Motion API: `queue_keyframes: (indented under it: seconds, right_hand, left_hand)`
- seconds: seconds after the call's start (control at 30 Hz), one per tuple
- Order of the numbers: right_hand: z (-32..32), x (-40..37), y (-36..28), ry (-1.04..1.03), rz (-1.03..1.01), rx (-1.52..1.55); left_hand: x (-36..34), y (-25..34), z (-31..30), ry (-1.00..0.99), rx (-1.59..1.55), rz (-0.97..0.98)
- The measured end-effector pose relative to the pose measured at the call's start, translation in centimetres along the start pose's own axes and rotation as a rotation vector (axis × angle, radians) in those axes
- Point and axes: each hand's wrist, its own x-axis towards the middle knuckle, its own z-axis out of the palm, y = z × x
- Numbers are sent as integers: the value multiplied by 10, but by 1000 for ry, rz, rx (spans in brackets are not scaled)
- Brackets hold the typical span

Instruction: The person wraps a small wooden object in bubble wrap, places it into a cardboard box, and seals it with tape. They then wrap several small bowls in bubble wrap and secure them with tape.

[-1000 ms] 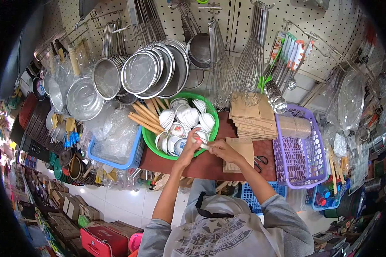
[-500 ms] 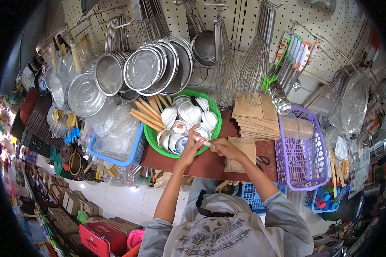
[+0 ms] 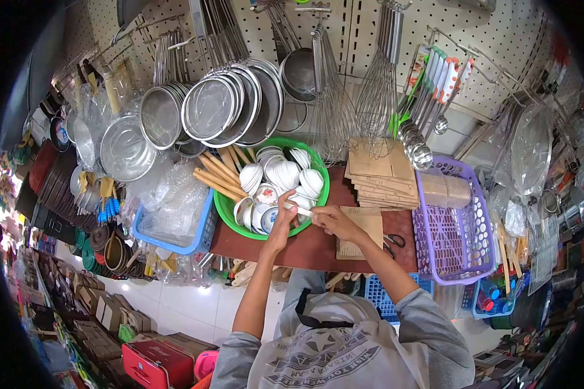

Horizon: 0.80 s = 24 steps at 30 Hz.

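Observation:
A short, narrow white piece (image 3: 298,209) is held between my two hands over the right front rim of the green basin (image 3: 323,194); its kind cannot be made out. My left hand (image 3: 284,219) is closed around its left end. The fingers of my right hand (image 3: 334,222) are pinched at its right end. Stacks of white bowls (image 3: 283,174) fill the basin, some with printed patterns, such as the flowered bowl (image 3: 266,193). Several wooden sticks (image 3: 218,176) lean over its left rim.
A blue basket (image 3: 204,230) with bubble wrap stands left. To the right are a stack of brown cardboard pieces (image 3: 379,172), a cardboard sheet (image 3: 360,228), black-handled scissors (image 3: 394,243) and a purple basket (image 3: 428,249). Strainers (image 3: 207,107) and whisks (image 3: 377,94) hang behind.
The view has shifted slightly. My right hand has moved a little along the white piece, and more of its flat length shows between my hands. The basin and bowls stay put.

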Motion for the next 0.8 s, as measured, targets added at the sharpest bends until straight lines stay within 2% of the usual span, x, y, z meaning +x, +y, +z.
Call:
queue_keyframes:
  seconds: [0.23,0.33,0.43,0.53,0.63,0.73,0.8]
  right_hand:
    - [-5,-3,-1,-44,-12,129]
    - [-1,1,2,-21,-82,58]
    - [6,1,-1,44,-66,-20]
    - [4,0,-3,-17,-28,110]
    - [6,-2,-10,-40,-35,219]
    - [2,-1,0,-122,-50,170]
    - [4,1,11,-87,-15,136]
  left_hand:
    - [0,1,-1,-57,-256,-11]
    - [0,-2,-5,-94,-162,-8]
    - [-1,-3,1,-40,-11,51]
    - [6,-14,-9,-70,-26,-101]
    - [3,-8,-7,-71,-271,-110]
    - [1,-3,-9,-110,-397,-124]
    - [1,-6,-6,-89,-232,-44]
